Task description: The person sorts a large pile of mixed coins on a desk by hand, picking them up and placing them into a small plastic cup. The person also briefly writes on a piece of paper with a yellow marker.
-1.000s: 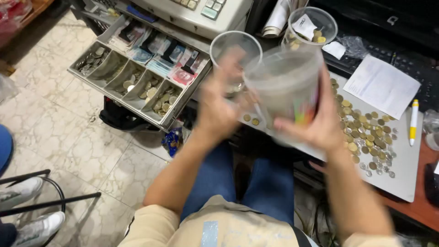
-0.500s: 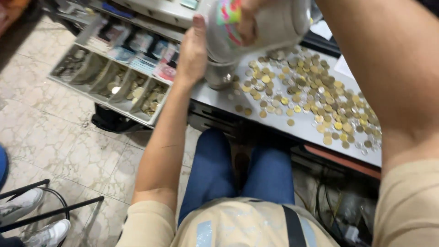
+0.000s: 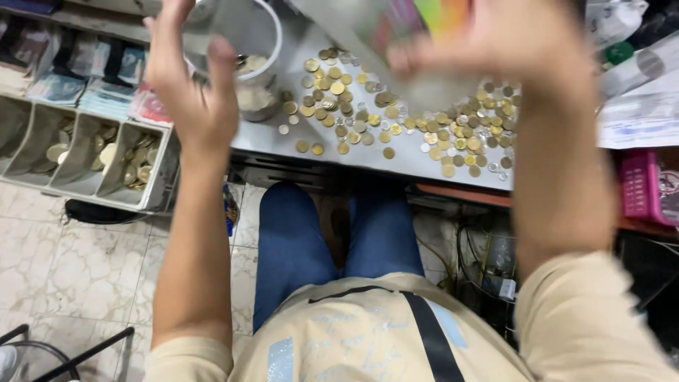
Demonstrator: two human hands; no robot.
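Observation:
My left hand [image 3: 189, 92] wraps the left side of a clear plastic cup [image 3: 249, 35] that stands on a grey tray [image 3: 272, 140] and holds some coins. My right hand [image 3: 513, 49] grips a large translucent tub [image 3: 385, 32] with a colourful label, tilted and blurred above the tray. Several gold and silver coins [image 3: 396, 124] lie spread over the tray between the two hands. My blue-trousered legs [image 3: 297, 240] are under the counter edge.
An open cash drawer [image 3: 164, 177] at the left has coin bins and banknote slots [image 3: 106, 71] behind them. Papers [image 3: 636, 106] and a pink object [image 3: 636, 185] lie at the right. Cables hang under the counter. Black chair legs [image 3: 78, 354] stand on the tiled floor.
The view has dropped closer to the tray. The large tub has tipped further over the coin pile, and my left hand has set the cup upright on the tray's left part.

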